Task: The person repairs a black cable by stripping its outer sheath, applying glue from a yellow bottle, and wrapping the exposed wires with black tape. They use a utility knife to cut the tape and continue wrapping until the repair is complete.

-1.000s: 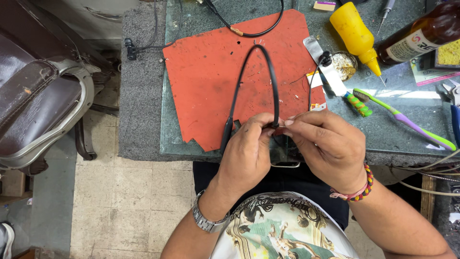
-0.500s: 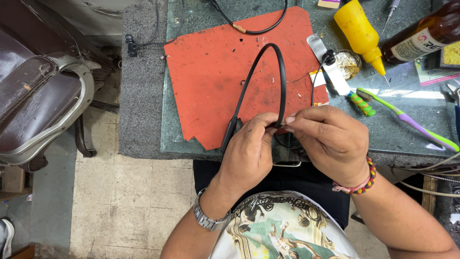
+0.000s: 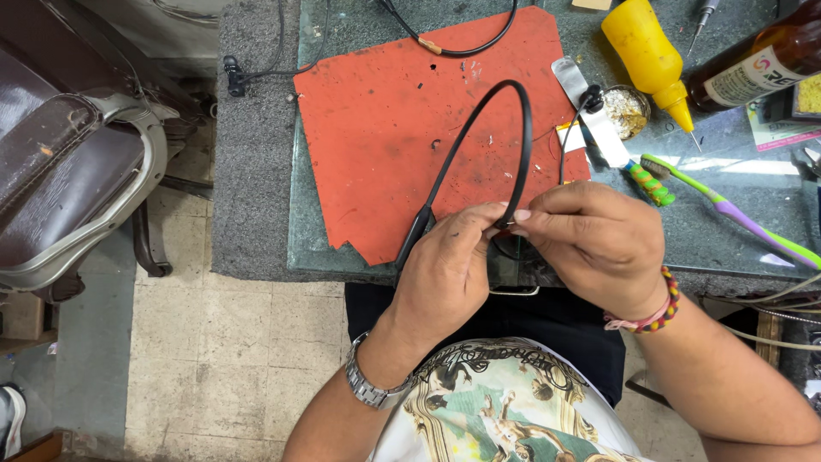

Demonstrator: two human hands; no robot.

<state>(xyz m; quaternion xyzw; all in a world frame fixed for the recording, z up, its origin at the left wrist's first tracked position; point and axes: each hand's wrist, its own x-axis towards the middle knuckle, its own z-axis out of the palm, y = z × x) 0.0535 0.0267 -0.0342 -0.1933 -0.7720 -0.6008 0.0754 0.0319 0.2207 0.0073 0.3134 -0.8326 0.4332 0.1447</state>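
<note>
Barely shifted, both hands (image 3: 530, 257) keep a pinching grip on the neckband (image 3: 505, 128).

red mat (image 3: 385, 128) | yellow squeeze bottle (image 3: 643, 53) | green toothbrush (image 3: 727, 210) | brown glass bottle (image 3: 757, 64)

One head cam only, worn by the person, looking steeply down over chest and lap at the green worktop (image 3: 718, 231). It sits close: both forearms fill the lower frame. Floor and a chair (image 3: 77, 180) show at left.
</note>
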